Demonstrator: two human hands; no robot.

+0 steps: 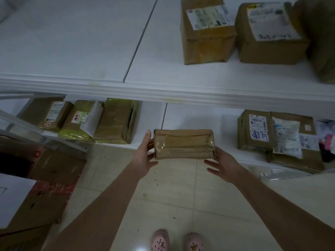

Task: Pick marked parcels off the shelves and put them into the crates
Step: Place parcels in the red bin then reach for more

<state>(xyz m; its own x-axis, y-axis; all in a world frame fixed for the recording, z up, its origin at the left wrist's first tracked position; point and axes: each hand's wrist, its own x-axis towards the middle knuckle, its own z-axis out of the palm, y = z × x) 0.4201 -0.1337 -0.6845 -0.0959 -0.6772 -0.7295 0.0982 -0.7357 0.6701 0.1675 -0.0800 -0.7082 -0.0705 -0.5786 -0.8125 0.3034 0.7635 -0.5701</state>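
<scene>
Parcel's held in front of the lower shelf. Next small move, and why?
Probably tip the parcel over to check its other faces. It is held between the left hand and the right hand, and the face in view shows only brown wrap and tape, with no label or mark, unlike the labelled box to its right. A mark should be seen before it goes anywhere.

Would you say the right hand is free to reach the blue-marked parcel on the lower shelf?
Probably not yet: the right hand and left hand hold the taped parcel between them. Nothing seems to block the blue-marked parcel itself.
</scene>
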